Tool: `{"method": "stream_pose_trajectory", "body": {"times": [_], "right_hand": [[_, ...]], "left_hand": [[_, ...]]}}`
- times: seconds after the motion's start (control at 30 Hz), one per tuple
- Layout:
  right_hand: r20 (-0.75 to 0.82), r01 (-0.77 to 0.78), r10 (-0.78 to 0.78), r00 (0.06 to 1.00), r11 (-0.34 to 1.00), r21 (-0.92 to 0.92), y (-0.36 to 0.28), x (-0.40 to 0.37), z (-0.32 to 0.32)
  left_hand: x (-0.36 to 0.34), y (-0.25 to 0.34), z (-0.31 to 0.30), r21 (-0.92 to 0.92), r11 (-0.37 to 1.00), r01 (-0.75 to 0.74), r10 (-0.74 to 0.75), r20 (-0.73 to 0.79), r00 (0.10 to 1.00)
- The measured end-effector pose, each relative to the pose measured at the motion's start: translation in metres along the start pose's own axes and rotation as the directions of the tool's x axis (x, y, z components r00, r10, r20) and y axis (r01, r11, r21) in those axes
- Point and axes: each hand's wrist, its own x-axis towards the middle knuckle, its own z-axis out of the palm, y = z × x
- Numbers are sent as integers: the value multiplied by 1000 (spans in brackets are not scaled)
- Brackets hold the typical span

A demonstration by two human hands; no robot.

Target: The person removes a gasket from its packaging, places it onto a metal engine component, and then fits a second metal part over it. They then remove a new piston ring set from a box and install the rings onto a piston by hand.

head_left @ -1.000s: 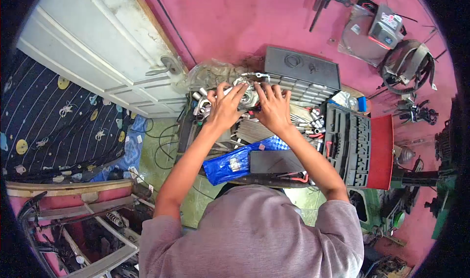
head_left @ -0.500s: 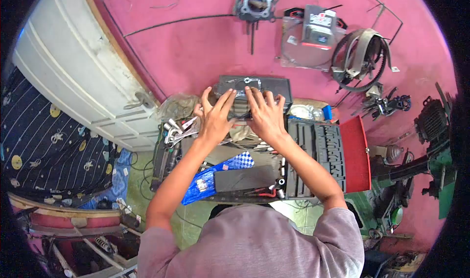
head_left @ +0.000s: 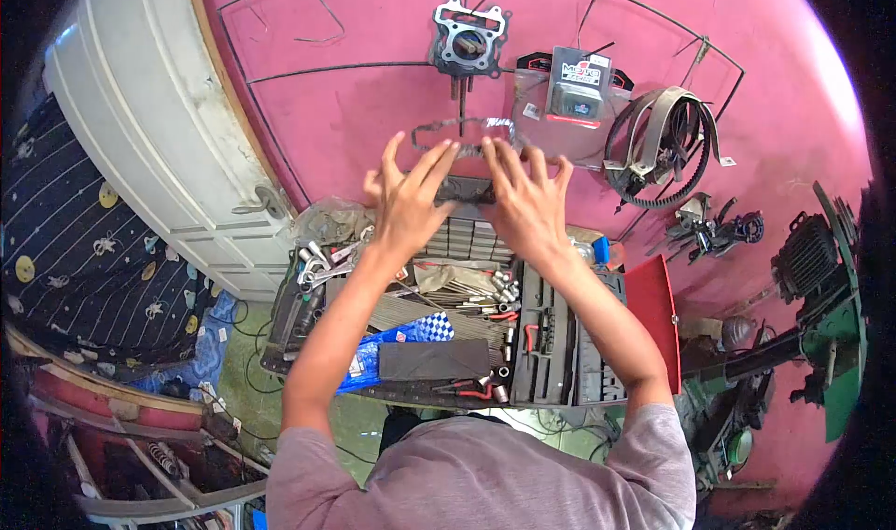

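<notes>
Both my left hand (head_left: pixel 409 203) and my right hand (head_left: pixel 527 203) are raised over the back of the table, fingers bent and thumbs inward. Between their fingertips is a thin, dark, loop-shaped gasket (head_left: pixel 417 138), blurred against the pink wall, with a pale patch at its upper right. Its lower edge meets my index and middle fingers. Behind and below the fingers, a dark box (head_left: pixel 464 189) shows between my hands; the rest of it is hidden. Nearer me are a ribbed grey tray (head_left: pixel 459 241) and a pile of thin metal tools (head_left: pixel 457 280).
A dark block (head_left: pixel 434 360) lies over a blue packet (head_left: pixel 369 357) at the table's front. Sockets and wrenches (head_left: pixel 322 267) sit at the left. On the right is a black tool case (head_left: pixel 551 367) with a red lid (head_left: pixel 653 315). Engine parts (head_left: pixel 469 43) and belts (head_left: pixel 663 147) hang on the wall.
The view has tilted up and shifted right. My hands have lifted the loop-shaped gasket from in front of the dark box, so it now shows against the wall.
</notes>
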Motion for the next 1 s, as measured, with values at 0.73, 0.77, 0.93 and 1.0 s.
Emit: {"method": "stream_pose_trajectory", "body": {"times": [0.73,0.77,0.93,1.0], "right_hand": [[-318,-160,148,936,987,-12,87,146,-11],[-313,-158,149,938,987,-2,88,146,-6],[-277,-164,161,947,986,11,86,147,7],[-244,-173,169,955,985,4,83,147,13]], "left_hand": [[205,-15,-44,403,895,-189,265,-141,954],[205,-16,-42,411,892,-190,261,-124,957],[204,-24,-29,386,899,-207,265,-104,959],[202,-28,-24,378,903,-203,252,-85,964]]}}
